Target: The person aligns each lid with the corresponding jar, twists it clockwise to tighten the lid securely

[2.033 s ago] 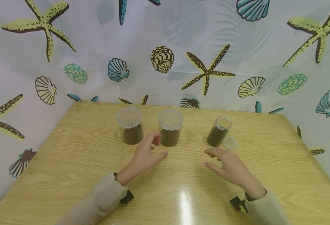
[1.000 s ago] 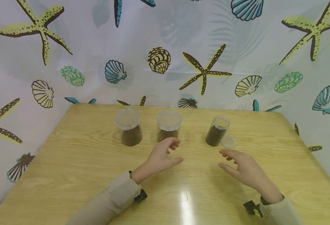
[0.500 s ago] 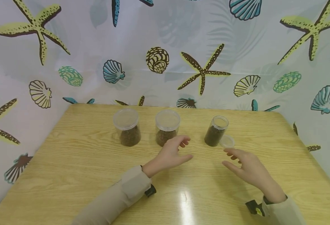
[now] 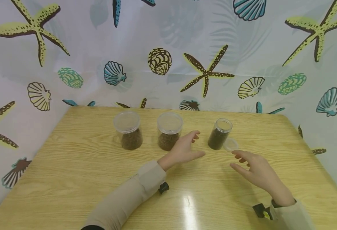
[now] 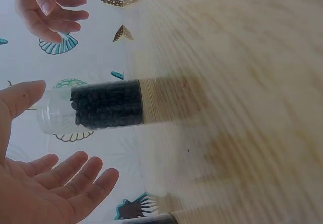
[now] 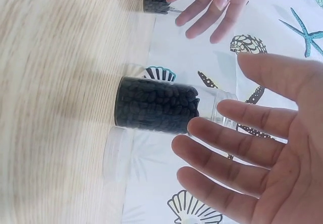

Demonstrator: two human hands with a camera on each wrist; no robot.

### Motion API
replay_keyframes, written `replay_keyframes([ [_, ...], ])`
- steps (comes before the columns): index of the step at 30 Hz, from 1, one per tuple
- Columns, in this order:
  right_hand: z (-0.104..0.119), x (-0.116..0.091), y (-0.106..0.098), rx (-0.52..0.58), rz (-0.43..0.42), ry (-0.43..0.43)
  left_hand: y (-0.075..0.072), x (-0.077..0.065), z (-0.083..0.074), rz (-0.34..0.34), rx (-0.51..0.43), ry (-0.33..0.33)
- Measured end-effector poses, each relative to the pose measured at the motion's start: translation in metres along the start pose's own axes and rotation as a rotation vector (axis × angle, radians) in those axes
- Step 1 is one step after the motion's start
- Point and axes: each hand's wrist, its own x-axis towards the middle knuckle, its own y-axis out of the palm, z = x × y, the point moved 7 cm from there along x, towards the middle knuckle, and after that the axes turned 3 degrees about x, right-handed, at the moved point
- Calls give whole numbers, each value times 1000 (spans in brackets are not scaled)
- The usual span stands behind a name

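Observation:
A narrow clear jar [image 4: 218,138] of dark coffee beans stands uncovered at the right, its round lid [image 4: 230,144] lying on the table beside it. In the left wrist view the same jar [image 5: 108,104] shows beyond spread fingers. My left hand [image 4: 187,148] hovers left of this jar, thumb and fingers apart, holding nothing. In front and to the right is my right hand [image 4: 256,169], relaxed and holding nothing. The right wrist view shows the jar [image 6: 156,104] past its extended fingers. Left of it stands a wide lidded jar [image 4: 168,127], partly behind my left hand.
Another wide lidded jar [image 4: 129,131] with dark brown contents stands farther left. All rest on a wooden table [image 4: 85,179]. A curtain [image 4: 145,38] printed with shells and starfish hangs behind and along the sides.
My left hand has moved right, from between the two wide jars toward the narrow jar. My right hand has shifted a little to the right. The jars stay in place.

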Motion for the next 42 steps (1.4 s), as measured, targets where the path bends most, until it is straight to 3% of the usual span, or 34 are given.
replay_keyframes([
  [13,-4,2,4,21,24,26,18,28,-2,33,-50,-39],
  [18,-4,2,5,22,28,33,23,40,-1,11,-31,-44],
  [30,-6,3,3,14,30,49,31,61,-1,-34,-110,-86],
  [42,-16,3,1,12,44,63,45,72,-10,-73,-70,35],
])
